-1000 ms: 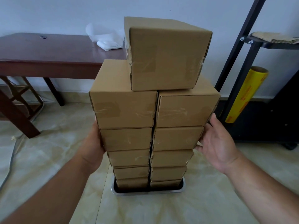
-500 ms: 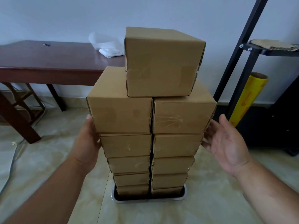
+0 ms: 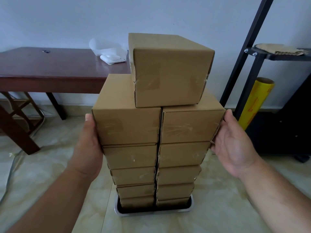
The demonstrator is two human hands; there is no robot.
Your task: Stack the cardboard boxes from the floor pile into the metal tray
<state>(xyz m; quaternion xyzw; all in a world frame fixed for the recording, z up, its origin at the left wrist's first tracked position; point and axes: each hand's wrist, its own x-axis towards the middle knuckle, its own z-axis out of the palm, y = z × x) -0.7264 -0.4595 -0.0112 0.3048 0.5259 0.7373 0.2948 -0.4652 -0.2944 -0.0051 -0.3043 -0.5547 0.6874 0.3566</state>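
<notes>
Boxes (image 3: 158,148) stand in a tall stack in the middle of the floor (image 3: 42,174). They sit in two rows side by side, five high in each row, and the rows touch. One more box (image 3: 170,73) rests on top, across both rows, a bit to the right and turned a little. All the boxes are brown card with clear tape on the near faces.

Far to the left is a dark red worktop (image 3: 55,68) with a white bag (image 3: 107,47) on its right end. On the far right stands a black rack (image 3: 249,64) with a scrap of card (image 3: 281,48) on its shelf. A yellow roll (image 3: 254,101) leans next to the rack.

The left hand (image 3: 89,145) is flat, fingers together, and presses the left side of the top-left box in the stack. The right hand (image 3: 234,143) is flat too, palm facing the stack, and touches the right side of the top-right box. Neither hand wraps around a box.

At the bottom, a tray (image 3: 154,213) holds the stack. Only its shiny near rim shows.
</notes>
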